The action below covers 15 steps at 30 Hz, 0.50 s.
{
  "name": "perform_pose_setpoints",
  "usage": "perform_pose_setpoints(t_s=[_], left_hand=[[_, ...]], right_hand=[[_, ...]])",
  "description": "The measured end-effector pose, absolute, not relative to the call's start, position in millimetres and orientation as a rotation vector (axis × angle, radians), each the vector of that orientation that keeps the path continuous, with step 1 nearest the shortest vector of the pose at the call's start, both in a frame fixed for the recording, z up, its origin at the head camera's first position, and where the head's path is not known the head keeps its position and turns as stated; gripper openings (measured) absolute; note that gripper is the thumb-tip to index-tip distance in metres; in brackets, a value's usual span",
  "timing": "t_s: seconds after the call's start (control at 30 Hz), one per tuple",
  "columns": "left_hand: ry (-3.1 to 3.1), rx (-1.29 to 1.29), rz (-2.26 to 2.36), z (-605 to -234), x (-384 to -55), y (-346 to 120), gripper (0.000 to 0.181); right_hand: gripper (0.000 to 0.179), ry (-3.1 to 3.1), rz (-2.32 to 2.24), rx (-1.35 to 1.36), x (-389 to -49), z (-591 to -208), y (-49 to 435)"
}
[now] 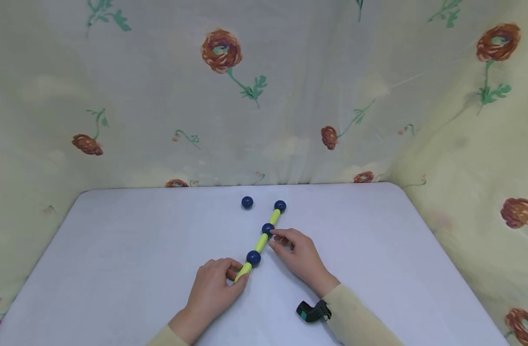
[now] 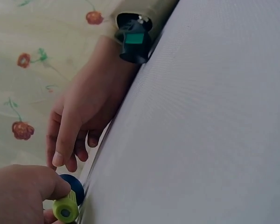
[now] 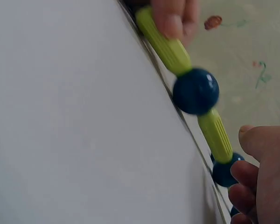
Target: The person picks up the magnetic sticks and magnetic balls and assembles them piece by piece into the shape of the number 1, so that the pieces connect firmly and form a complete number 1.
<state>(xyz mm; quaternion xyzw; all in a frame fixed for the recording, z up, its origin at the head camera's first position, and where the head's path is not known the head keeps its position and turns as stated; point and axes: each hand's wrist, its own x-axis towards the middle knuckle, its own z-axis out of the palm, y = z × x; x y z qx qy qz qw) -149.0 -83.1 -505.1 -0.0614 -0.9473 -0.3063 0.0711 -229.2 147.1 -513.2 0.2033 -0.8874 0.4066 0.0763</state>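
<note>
A chain of three navy balls and three yellow-green ribbed rods runs slantwise over the table in the head view. At its near end, my left hand pinches the last rod between thumb and fingers; the near ball joins it to the middle rod. My right hand is at the middle ball, fingertips at its side, thumb apart from the fingers. Beyond lie the far rod and far ball. The right wrist view shows the near ball between two rods.
One loose navy ball sits left of the chain's far end. The white table ends at a flower-printed cloth behind and at both sides. A black strap device is on the right wrist.
</note>
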Motion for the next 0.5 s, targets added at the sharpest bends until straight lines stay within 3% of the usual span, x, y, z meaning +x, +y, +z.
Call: perform_pose_setpoints(t_s=[0.5], left_hand=[[-2.85, -0.2, -0.921, -505, -149, -83, 0.019]], right_hand=[[0.035, -2.723, 1.186, 0.883, -200, -511, 128]])
